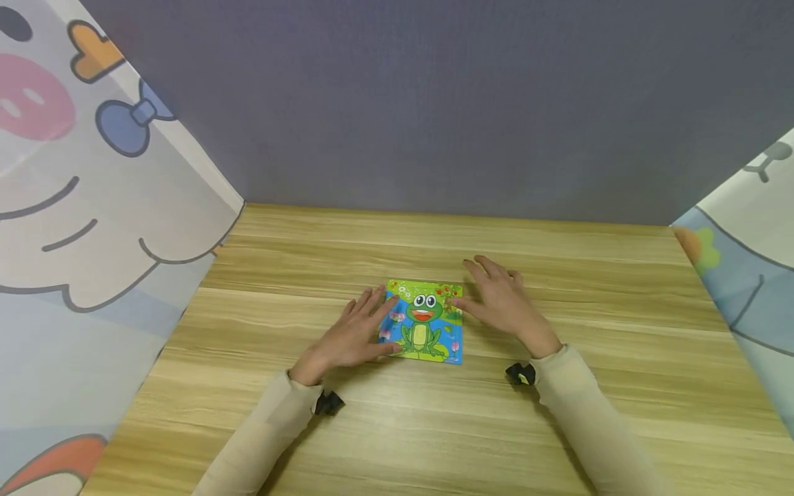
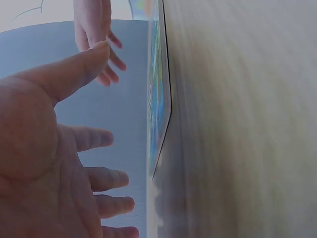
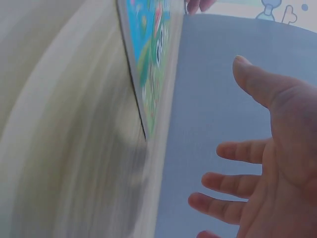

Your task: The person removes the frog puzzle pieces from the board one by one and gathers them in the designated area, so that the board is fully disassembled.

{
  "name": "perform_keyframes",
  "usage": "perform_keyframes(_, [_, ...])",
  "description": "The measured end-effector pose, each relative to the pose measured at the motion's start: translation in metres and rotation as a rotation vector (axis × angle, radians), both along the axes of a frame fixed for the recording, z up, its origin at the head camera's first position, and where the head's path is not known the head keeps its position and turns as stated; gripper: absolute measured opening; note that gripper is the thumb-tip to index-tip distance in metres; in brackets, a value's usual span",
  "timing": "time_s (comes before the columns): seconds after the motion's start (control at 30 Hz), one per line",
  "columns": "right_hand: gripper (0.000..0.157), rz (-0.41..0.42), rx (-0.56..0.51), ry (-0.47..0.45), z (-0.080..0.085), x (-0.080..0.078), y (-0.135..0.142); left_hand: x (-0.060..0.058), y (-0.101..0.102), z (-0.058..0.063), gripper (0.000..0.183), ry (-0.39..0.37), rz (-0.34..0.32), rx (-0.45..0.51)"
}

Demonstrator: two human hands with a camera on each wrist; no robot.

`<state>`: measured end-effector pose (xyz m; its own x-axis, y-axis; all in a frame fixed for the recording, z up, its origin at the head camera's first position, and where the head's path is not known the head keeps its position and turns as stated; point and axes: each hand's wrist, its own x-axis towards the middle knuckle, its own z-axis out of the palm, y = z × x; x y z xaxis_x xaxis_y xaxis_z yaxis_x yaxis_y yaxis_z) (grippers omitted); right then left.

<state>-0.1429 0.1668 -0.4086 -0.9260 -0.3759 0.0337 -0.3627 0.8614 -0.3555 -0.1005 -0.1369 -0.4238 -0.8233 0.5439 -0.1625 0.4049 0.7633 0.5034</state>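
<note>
A flat square frog board (image 1: 426,334) lies on the desk (image 1: 397,427), its picture facing up. It shows a green frog with big white eyes, a red open mouth and a yellow belly, sitting on a green-yellow leaf before a blue ground; pink blossoms flank the frog, and a green band with white and red flowers runs along the board's far edge. The wrist views show the board as thin, with a pale side edge.

The left hand (image 1: 353,337) is at the board's left side, palm down and released, its fingers extended and spread. Seen from the head, its thumb overlaps the board's near left corner and its index fingertip the upper left part; the left wrist view shows the hand raised, apart from the board. The right hand (image 1: 499,300) is to the board's right, also released, fingers apart, thumb tip over the board's right edge in the head view but clear of it in the right wrist view.

Pale sleeves (image 1: 595,420) reach in from the board's near side. Beyond the board stands a grey partition (image 1: 434,103); well to its left is a cartoon-printed wall (image 1: 112,227), with another printed wall (image 1: 757,289) well to its right.
</note>
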Motion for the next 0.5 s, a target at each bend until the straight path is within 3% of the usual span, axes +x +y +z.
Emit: perform_keyframes(0.5, [0.075, 0.062, -0.128, -0.086, -0.016, -0.008, -0.055, -0.013, -0.014, -0.012, 0.085, -0.088, -0.043, 0.115])
